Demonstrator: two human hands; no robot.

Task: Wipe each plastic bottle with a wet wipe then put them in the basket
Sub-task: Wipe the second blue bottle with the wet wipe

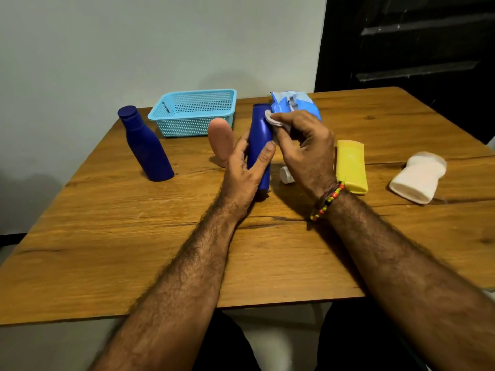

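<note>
Gripping the blue bottle (259, 135), left hand (245, 170); right hand (305, 145) pinches wet wipe (272, 119) against it

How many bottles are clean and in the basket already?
None yet: the light blue basket looks empty. The left hand holds a blue bottle while the right hand rubs a wet wipe on it. The dark blue bottle, pink bottle, yellow bottle and white bottle wait on the table.
</note>
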